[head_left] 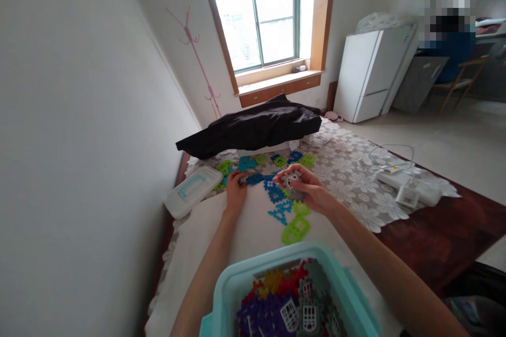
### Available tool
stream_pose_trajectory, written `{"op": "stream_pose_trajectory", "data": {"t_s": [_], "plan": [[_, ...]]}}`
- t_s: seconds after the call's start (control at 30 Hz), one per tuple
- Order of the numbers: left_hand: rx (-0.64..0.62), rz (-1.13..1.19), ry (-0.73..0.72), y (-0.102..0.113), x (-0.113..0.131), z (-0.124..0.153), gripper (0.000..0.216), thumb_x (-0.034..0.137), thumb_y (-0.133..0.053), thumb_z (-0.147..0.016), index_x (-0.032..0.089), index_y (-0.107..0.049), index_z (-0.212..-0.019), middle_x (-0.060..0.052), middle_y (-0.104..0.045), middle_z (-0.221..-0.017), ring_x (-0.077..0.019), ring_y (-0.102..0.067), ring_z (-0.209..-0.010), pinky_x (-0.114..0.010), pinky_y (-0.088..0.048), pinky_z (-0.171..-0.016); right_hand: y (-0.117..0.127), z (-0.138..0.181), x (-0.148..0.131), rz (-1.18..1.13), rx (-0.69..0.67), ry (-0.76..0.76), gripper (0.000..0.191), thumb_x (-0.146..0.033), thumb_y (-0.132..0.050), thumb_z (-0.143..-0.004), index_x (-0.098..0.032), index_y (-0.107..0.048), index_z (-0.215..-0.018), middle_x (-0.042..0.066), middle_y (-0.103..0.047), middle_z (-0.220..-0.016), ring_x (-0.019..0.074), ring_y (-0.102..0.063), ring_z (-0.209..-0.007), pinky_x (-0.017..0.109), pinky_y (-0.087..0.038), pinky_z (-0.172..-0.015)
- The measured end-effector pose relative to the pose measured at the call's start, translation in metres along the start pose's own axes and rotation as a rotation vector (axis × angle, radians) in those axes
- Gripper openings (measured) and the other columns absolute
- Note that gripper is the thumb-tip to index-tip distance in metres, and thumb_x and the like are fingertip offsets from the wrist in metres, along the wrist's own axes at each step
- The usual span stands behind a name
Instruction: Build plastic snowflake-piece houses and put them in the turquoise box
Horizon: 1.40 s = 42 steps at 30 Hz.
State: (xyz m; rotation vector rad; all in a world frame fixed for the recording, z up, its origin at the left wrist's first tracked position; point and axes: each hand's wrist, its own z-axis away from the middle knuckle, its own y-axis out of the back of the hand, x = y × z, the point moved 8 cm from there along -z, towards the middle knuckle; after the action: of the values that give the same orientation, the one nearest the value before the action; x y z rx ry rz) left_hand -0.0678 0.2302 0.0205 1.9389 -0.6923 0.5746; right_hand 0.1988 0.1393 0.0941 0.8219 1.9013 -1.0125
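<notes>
My right hand [313, 189] is closed around a grey toothed building block [293, 192] with a white grid insert, raised over the table. Farther left, my left hand [234, 187] has its fingers curled round a small grey block [242, 181], partly hidden by the fingers. Beside it lies a dark blue block [255, 179]. Between my hands are blue window blocks [275, 195], light blue pieces [280, 212] and lime green blocks [295, 229]. Close to me stands a turquoise-rimmed bin [272, 259], holding purple, red, yellow and grey blocks.
A white box lid [193, 192] lies at the left by the wall. Black cloth [256, 126] covers something at the table's far end. A white power strip [407, 189] with cable lies at right. A fridge [369, 76] and a seated person [454, 58] are beyond.
</notes>
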Motion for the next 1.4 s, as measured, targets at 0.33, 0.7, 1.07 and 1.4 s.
{"op": "stream_pose_trajectory", "data": {"t_s": [0.33, 0.7, 1.07, 1.4], "plan": [[-0.122, 0.222, 0.069, -0.008, -0.003, 0.002, 0.041, 0.003, -0.055, -0.072, 0.021, -0.08, -0.099, -0.009, -0.073, -0.13, -0.0266, -0.065, -0.127, -0.047, -0.048, -0.112, -0.046, 0.015, 0.0, 0.118, -0.281, -0.052, 0.039, -0.049, -0.072, -0.094, -0.023, -0.068, -0.123, 0.011, -0.071, -0.13, 0.0251, -0.066, -0.122, 0.042, -0.052, -0.106], [-0.409, 0.928, 0.092, 0.055, 0.1, 0.013, 0.031, 0.022, -0.08, -0.072, 0.022, -0.082, -0.102, -0.011, -0.073, -0.133, -0.0335, -0.064, -0.13, -0.047, -0.052, -0.106, 0.094, -0.009, 0.071, 1.505, 0.241, -0.009, 0.033, -0.037, -0.051, -0.102, -0.018, -0.069, -0.122, 0.015, -0.053, -0.154, 0.0301, -0.046, -0.143, 0.052, -0.033, -0.121], [-1.687, 0.635, -0.347, 0.089, 0.253, 0.147, 0.034, 0.049, -0.07, -0.092, 0.023, -0.085, -0.107, -0.007, -0.079, -0.119, -0.0286, -0.068, -0.127, -0.028, -0.052, -0.109, 0.095, -0.005, 0.091, 1.697, 0.103, -0.128, 0.051, -0.044, -0.051, -0.104, -0.015, -0.058, -0.145, 0.019, -0.048, -0.159, 0.036, -0.043, -0.146, 0.054, -0.032, -0.12], [-0.877, 0.772, 0.018, 0.018, 0.138, 0.053, 0.044, 0.049, -0.069, -0.094, 0.015, -0.076, -0.12, -0.016, -0.076, -0.123, -0.0284, -0.073, -0.11, -0.039, -0.06, -0.093, 0.102, -0.004, 0.093, 1.667, 0.127, -0.213, 0.057, -0.047, -0.051, -0.102, -0.014, -0.056, -0.147, 0.017, -0.038, -0.166, 0.0377, -0.042, -0.145, 0.052, -0.03, -0.12]]}}
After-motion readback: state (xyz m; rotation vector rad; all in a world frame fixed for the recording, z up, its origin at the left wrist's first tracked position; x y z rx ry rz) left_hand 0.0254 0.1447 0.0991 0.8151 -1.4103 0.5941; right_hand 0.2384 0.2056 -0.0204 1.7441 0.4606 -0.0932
